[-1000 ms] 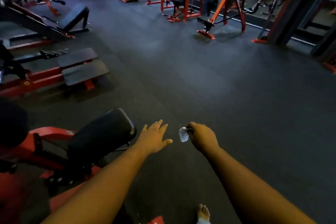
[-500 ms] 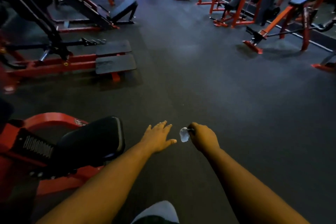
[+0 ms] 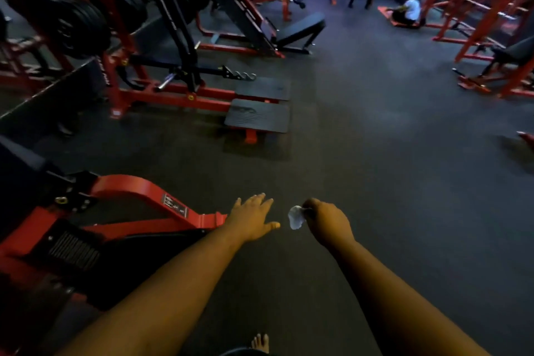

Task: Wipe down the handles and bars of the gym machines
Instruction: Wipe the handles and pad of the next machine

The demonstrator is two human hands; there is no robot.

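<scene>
Here: small white crumpled wipe [image 3: 296,220] pinched in right hand [image 3: 329,221]; left hand [image 3: 251,221] flat, empty, nearer red steel machine frame [image 3: 138,191] lying leftward.

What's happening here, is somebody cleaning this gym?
Looks that way. A person is out on the dark gym floor with both arms stretched forward. The right hand pinches a small white wipe, while the left hand is open with fingers spread, holding nothing. Neither hand is on any equipment right now; the nearest is a red machine frame just to the left. Two other people are at the far end of the room.
</scene>
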